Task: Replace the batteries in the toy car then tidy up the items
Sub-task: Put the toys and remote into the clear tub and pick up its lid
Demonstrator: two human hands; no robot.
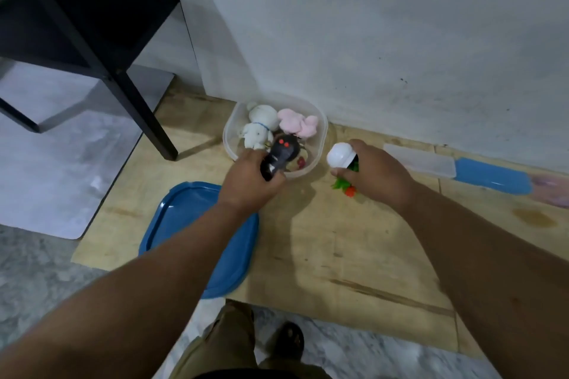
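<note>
A clear plastic tub (pixel 320 120) stands on the wooden board by the wall. Inside it lie a white plush toy (pixel 260 128) and a pink plush toy (pixel 297 124). My left hand (pixel 246 181) grips a black remote control (pixel 278 155) with red buttons, held over the tub's near rim. My right hand (pixel 374 171), just right of the tub, holds a toy (pixel 340 157) with a white dome top and green and orange parts showing under the fingers. No toy car can be made out.
The tub's blue lid (pixel 172 224) lies on the board under my left forearm. A clear flat case (pixel 421 160) and a blue object (pixel 492 175) lie along the wall at the right. A black table leg (pixel 147 120) stands left of the tub.
</note>
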